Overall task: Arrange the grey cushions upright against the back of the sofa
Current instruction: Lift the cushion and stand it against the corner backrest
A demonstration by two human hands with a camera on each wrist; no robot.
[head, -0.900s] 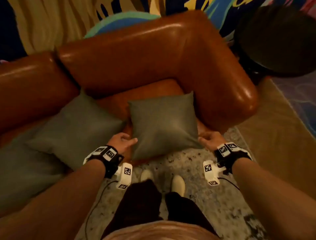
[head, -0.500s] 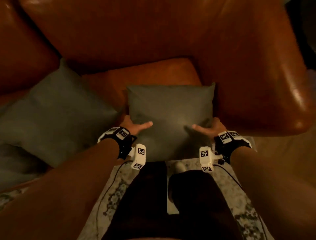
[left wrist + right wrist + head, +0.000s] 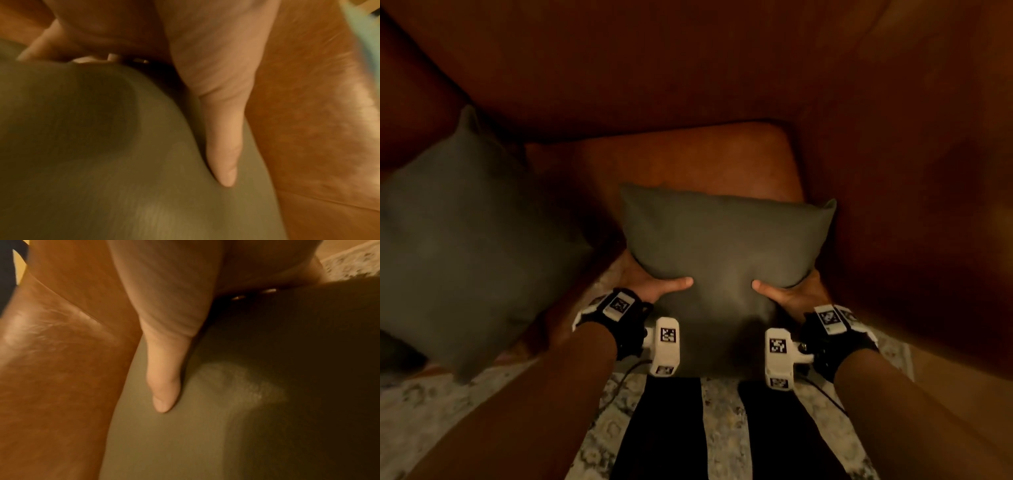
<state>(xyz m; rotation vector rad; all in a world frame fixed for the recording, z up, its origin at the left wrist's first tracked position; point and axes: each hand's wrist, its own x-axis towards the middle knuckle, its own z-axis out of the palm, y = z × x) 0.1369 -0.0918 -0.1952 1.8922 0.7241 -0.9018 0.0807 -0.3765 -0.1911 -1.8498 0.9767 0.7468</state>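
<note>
**Both hands hold one grey cushion**

On the left I see another cushion [image 3: 472, 236] leaning, its edge cut off. My left hand [image 3: 650, 286] and right hand [image 3: 794, 294] grip the grey cushion [image 3: 726, 246] over the sofa [image 3: 688, 68] seat. Fingers hide underneath.

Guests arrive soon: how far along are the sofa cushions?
None is upright against the sofa back yet. In hand: both hands, left and right, grip one grey cushion above the seat. Left: the second cushion, lying tilted.
</note>
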